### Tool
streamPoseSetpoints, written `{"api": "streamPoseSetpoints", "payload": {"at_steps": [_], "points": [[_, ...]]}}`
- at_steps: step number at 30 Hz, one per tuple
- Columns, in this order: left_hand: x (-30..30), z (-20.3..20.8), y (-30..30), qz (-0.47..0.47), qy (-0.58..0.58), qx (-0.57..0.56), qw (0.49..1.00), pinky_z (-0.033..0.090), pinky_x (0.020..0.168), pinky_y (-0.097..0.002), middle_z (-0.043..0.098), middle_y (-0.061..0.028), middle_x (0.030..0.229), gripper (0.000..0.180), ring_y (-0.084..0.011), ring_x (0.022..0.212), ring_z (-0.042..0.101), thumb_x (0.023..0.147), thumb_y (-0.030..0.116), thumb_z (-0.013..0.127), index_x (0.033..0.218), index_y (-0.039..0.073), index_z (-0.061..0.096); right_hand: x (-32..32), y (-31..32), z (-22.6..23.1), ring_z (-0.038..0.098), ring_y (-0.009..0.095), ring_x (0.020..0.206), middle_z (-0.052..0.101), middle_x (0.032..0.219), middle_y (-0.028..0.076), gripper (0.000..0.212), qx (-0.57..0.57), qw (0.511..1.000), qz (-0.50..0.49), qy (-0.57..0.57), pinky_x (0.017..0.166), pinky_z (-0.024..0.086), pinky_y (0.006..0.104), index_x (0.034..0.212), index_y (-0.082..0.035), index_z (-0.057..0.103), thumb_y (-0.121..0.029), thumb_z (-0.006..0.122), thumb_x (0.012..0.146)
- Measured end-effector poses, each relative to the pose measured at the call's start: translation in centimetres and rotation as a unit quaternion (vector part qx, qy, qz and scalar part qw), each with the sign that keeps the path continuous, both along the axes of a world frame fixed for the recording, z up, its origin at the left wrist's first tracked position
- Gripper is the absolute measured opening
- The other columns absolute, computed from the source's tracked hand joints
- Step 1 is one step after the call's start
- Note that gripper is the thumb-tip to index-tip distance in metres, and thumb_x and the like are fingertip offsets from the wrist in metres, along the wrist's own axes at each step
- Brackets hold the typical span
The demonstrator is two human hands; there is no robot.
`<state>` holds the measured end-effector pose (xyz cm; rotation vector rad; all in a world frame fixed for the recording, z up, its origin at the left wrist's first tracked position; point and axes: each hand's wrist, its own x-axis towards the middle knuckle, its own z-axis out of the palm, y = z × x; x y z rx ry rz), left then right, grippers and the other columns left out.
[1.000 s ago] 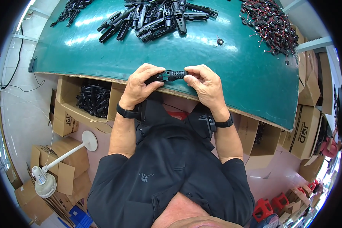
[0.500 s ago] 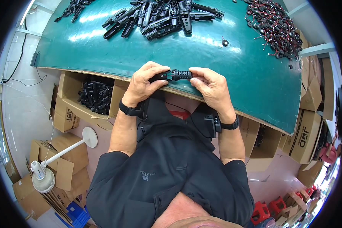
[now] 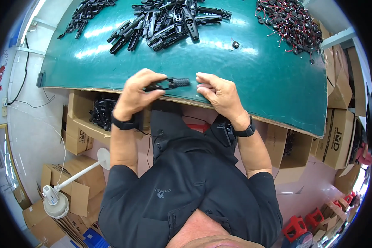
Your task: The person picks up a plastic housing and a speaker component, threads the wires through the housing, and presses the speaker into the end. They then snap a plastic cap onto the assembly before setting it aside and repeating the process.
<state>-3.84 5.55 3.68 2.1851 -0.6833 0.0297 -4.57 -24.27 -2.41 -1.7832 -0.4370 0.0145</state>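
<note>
- While the L hand (image 3: 139, 89) pinches the blk part (image 3: 179, 83) by its smooth end, thumb one side, fingers t'other, the ribbed end pts toward the R hand (image 3: 220, 91).
- Part is nr the front edge of the green table (image 3: 262, 93), between both hands; R fingertips are just apart from it.
- R grip: thumb & fingers half curled, narrow gap, nothing seen in it.
- To do it well, imo: firm L pinch, ribbed end free, work over the tabletop, not past the edge, so a drop lands on the table.
- R hand should prob. come in square to the ribbed end, w/ tips only, & w/o twisting the L wrist.
- Hard to see: L palm & fingers cover the part's rear end; its detail is blurred; can't tell if it touches the table.
- Pile of blk parts (image 3: 169, 25) is cut off at top; carton (image 3: 85, 126) is partly under the table, contents half hidden.
</note>
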Motion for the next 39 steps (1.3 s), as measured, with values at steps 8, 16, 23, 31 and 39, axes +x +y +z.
{"api": "streamPoseSetpoints", "payload": {"at_steps": [8, 16, 23, 31, 39], "points": [[5.8, 7.3, 0.4, -0.045, -0.033, 0.311, 0.949, 0.058, 0.082, -0.0420, 0.067, -0.0139, 0.101, 0.031, -0.0366, 0.093, 0.069, 0.077, 0.006, 0.085, 0.106, 0.004, 0.075, -0.2, -0.2, -0.1, 0.078, 0.016, 0.092, 0.078, 0.108, 0.013, 0.030, 0.012, 0.999, -0.045, -0.028, 0.081, 0.063, 0.0278, 0.123, 0.002, 0.074, -0.001, 0.079, 0.094], [7.9, 6.9, -2.8, -0.106, 0.000, 0.413, 0.905, 0.057, 0.084, -0.0442, 0.064, -0.0142, 0.099, 0.032, -0.0382, 0.095, 0.068, 0.075, 0.008, 0.086, 0.103, 0.003, 0.072, -0.4, -0.2, 0.3, 0.078, 0.019, 0.091, 0.077, 0.104, 0.013, 0.028, -0.003, 0.998, -0.051, -0.041, 0.080, 0.063, 0.0289, 0.121, 0.002, 0.074, -0.002, 0.078, 0.094], [7.5, 6.4, -1.9, -0.102, -0.024, 0.383, 0.918, 0.057, 0.083, -0.0447, 0.065, -0.0141, 0.099, 0.031, -0.0383, 0.093, 0.067, 0.074, 0.008, 0.086, 0.102, 0.004, 0.073, -0.2, 0.0, 0.5, 0.078, 0.019, 0.090, 0.077, 0.104, 0.013, 0.028, -0.023, 0.998, -0.044, -0.047, 0.080, 0.063, 0.0290, 0.120, 0.002, 0.074, -0.003, 0.079, 0.093], [4.4, 2.5, 4.7, 0.014, -0.015, 0.190, 0.982, 0.054, 0.080, -0.0387, 0.068, -0.0130, 0.094, 0.034, -0.0300, 0.087, 0.067, 0.078, 0.009, 0.089, 0.108, 0.003, 0.075, -0.2, -0.4, -0.1, 0.076, 0.016, 0.090, 0.077, 0.103, 0.011, 0.026, -0.014, 0.998, -0.047, -0.040, 0.080, 0.062, 0.0286, 0.119, 0.002, 0.075, -0.004, 0.079, 0.093], [-8.7, -4.7, 25.3, 0.354, 0.056, 0.067, 0.931, 0.054, 0.104, -0.0356, 0.073, -0.0165, 0.127, 0.049, -0.0256, 0.116, 0.070, 0.085, 0.012, 0.086, 0.130, 0.000, 0.071, 2.1, -4.4, 0.7, 0.076, 0.015, 0.086, 0.079, 0.105, 0.013, 0.025, -0.033, 0.993, -0.109, -0.017, 0.076, 0.060, 0.0310, 0.118, -0.002, 0.076, -0.012, 0.078, 0.095]]}}
